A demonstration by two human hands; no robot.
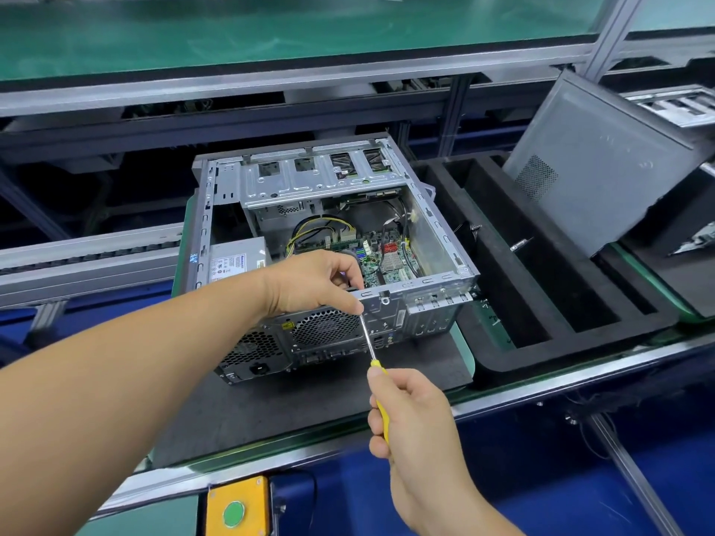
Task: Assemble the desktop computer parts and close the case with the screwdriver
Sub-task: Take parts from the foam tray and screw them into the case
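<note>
An open grey desktop case (425, 299) lies on its side on a dark mat, its motherboard (383, 257), yellow cables and power supply (232, 261) exposed. My right hand (414, 415) grips the yellow handle of a screwdriver (367, 338), whose metal shaft points up at the case's rear top edge. My left hand (317, 282) rests on that rear edge above the fan grille (325, 326), thumb and fingers pinched together at the screwdriver's tip; whether a screw sits there is hidden. The grey side panel (596, 164) leans at the right.
A black foam tray (549, 303) with long slots sits right of the case. A yellow box with a green button (234, 514) is at the near edge. Metal conveyor rails run along the front and left, and a green shelf spans above.
</note>
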